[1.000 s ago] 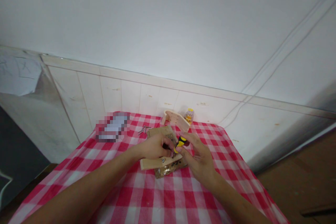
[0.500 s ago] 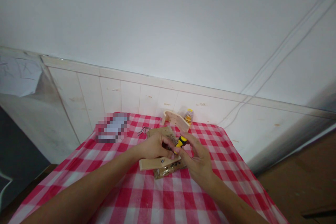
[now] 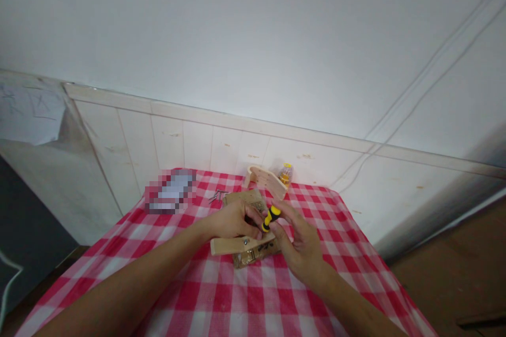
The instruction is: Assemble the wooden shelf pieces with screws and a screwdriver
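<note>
My right hand (image 3: 302, 247) holds a short screwdriver (image 3: 271, 217) with a yellow and black handle, its fingers closed round the handle. The screwdriver leans, its lower end down at a pale wooden piece (image 3: 228, 246). My left hand (image 3: 233, 221) is closed over that piece, its fingertips close to the screwdriver's lower end. A dark metal fastener (image 3: 245, 241) shows in the wood. Where the screwdriver meets the wood is hidden by my fingers. Beneath lies a brown printed package (image 3: 245, 197), partly covered by the wood and my hands.
A curved wooden part (image 3: 269, 180) with holes stands behind my hands, beside a clear container with a yellow top (image 3: 285, 174). Several screws (image 3: 217, 196) lie to the left, farther off a pixelated flat object (image 3: 172, 192). The checked tablecloth (image 3: 221, 300) reaches the panelled wall (image 3: 197, 142).
The screwdriver handle has turned in my right fingers, showing a different yellow and black pattern. Both hands stay in nearly the same place; the view has shifted slightly.
</note>
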Action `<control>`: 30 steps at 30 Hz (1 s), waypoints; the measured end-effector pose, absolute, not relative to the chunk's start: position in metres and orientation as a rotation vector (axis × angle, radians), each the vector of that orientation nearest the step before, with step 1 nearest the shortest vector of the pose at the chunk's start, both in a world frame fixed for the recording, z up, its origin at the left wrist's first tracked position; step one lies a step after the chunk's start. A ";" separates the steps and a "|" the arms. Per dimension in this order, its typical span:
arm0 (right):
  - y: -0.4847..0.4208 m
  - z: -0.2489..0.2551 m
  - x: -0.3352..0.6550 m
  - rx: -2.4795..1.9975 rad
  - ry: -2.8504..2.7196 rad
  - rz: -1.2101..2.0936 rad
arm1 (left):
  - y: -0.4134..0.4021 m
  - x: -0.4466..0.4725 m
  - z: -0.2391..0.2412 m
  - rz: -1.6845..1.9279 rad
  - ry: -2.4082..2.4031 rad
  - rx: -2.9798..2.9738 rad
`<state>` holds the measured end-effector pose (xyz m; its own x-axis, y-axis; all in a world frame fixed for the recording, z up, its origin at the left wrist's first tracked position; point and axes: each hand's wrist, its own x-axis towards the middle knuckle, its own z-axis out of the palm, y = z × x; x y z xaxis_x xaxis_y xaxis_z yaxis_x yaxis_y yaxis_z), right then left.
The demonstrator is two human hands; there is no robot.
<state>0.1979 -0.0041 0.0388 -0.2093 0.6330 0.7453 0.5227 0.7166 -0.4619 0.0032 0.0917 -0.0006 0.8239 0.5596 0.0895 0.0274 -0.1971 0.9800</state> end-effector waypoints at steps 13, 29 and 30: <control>-0.002 0.039 0.195 -0.864 -1.813 0.156 | 0.092 0.005 -0.001 0.525 0.468 1.822; 0.004 0.029 0.192 -0.879 -1.700 0.287 | 0.088 0.003 0.006 0.482 0.573 1.931; 0.004 0.029 0.192 -0.877 -1.697 0.303 | 0.088 0.003 0.005 0.482 0.568 1.928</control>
